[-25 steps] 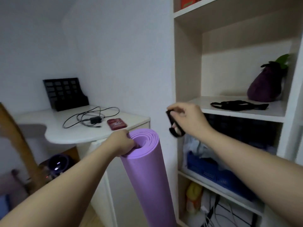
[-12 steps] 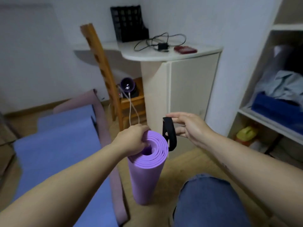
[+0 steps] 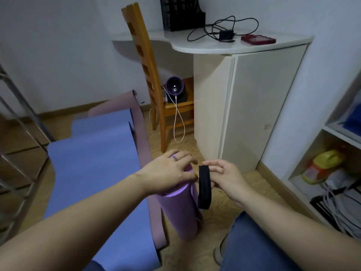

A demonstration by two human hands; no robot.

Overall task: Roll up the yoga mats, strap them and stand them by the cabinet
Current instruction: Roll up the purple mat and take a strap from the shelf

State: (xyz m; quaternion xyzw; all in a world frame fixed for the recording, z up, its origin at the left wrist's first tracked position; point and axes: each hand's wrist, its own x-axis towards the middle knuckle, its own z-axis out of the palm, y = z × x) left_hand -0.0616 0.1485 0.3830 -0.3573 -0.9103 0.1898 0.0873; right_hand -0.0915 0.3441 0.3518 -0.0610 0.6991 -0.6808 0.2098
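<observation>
On a wooden floor beside a cream cabinet (image 3: 261, 106), a rolled purple yoga mat (image 3: 178, 210) stands upright. The person's left hand (image 3: 168, 174) presses flat on its top end, fingers spread, closed on nothing. The right hand (image 3: 224, 178), just beside it, pinches a black strap (image 3: 204, 189) that hangs in a loop against the roll's side. A blue yoga mat (image 3: 93, 173) lies unrolled to the left over a mauve mat (image 3: 140, 122). Cables (image 3: 220, 30) lie on the counter (image 3: 205, 45).
</observation>
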